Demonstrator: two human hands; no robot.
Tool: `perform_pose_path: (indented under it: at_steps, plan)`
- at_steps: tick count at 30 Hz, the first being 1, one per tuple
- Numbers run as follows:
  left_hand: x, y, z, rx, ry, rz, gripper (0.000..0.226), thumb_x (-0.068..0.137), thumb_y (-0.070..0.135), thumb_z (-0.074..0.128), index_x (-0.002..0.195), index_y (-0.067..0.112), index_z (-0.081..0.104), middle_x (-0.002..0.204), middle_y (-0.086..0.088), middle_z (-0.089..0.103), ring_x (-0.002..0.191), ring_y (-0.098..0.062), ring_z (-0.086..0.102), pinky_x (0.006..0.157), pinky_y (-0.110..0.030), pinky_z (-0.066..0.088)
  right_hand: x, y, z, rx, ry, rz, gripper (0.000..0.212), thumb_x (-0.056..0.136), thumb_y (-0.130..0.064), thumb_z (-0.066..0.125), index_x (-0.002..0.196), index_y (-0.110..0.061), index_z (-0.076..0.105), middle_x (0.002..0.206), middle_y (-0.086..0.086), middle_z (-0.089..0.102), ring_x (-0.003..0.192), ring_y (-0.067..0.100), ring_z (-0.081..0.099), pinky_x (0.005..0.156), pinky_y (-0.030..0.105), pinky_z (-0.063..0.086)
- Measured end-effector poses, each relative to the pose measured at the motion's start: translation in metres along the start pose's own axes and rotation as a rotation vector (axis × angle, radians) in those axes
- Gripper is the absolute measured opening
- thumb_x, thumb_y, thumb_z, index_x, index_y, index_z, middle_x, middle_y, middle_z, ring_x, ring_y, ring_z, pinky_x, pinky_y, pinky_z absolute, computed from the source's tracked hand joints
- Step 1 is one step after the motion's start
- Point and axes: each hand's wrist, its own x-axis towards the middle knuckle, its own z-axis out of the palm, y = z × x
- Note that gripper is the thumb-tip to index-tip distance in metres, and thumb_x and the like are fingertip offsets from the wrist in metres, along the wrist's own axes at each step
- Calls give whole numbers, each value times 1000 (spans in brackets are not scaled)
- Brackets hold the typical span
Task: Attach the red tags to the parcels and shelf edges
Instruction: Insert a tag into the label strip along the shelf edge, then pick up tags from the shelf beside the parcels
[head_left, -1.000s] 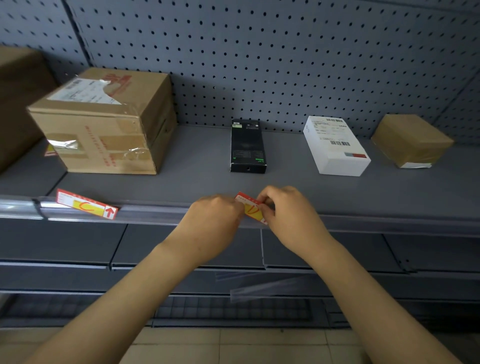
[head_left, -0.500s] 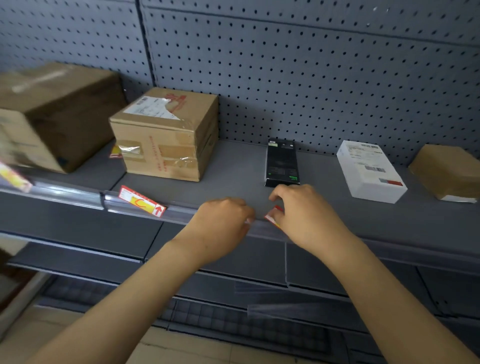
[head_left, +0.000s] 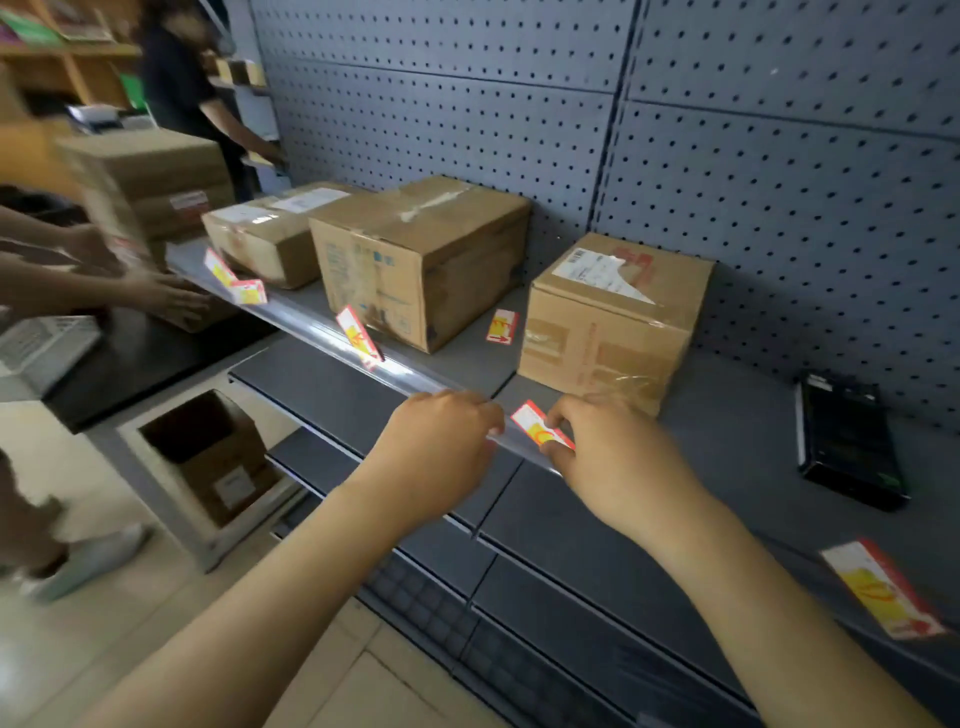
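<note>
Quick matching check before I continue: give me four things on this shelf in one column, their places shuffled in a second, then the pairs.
1. black box
2. tag held by the right hand
3. loose tag
4. tag at far right

A. flat on the shelf between two cartons
B. on the shelf edge, nearest the camera
C. on the shelf right of the taped carton
D. at the shelf edge between both hands

Pairs: 1-C, 2-D, 3-A, 4-B
</note>
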Motion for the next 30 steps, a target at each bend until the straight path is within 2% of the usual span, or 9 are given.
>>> perform_pose_path:
  at_steps: [6,10,14,19,23,26,30]
  plan:
    - [-27,-97,-11,51,-24,-129,22,93,25,43,108,22,59,109,3,63,102,-22,59,85,-34,45,57,-82,35,53,-40,-117,21,92,-34,55,107,-20,58,108,1,63,106,24,51,81,36,45]
    - [-44,-150,-14,72,-22,-201,21,93,25,43,104,21,60,106,4,63,99,-21,60,80,-32,44,88,-123,58,71,-43,-149,23,91,-35,57,109,-21,59,111,0,65,107,22,55,83,34,46]
    - [-50,-193,-11,77,-50,-243,23,93,26,43,109,24,59,107,5,62,98,-19,60,81,-31,45,115,-153,78,69,-61,-180,22,91,-35,55,109,-23,59,113,-1,65,108,22,54,83,33,45]
    - [-38,-244,-13,54,-38,-291,25,94,26,41,112,27,59,111,6,63,101,-16,59,84,-28,43,164,-185,100,93,-90,-198,24,90,-34,57,110,-22,61,112,2,67,108,24,57,86,35,49]
    - [-20,-297,-14,68,-43,-353,24,94,29,43,113,28,58,113,6,61,103,-17,57,82,-28,41,215,-210,115,75,-95,-248,24,91,-36,55,110,-23,59,112,0,67,108,24,56,87,34,44]
    - [-4,-337,-14,95,-49,-394,23,94,30,42,111,27,58,110,6,62,101,-17,58,80,-29,41,255,-229,123,89,-79,-257,21,90,-36,55,107,-24,60,108,0,67,102,25,59,84,35,46]
    - [12,-383,-15,106,-48,-427,22,93,31,44,109,28,59,109,7,63,99,-17,59,79,-29,43,298,-252,135,76,-120,-268,23,92,-36,53,108,-21,60,110,2,66,104,26,58,82,37,50]
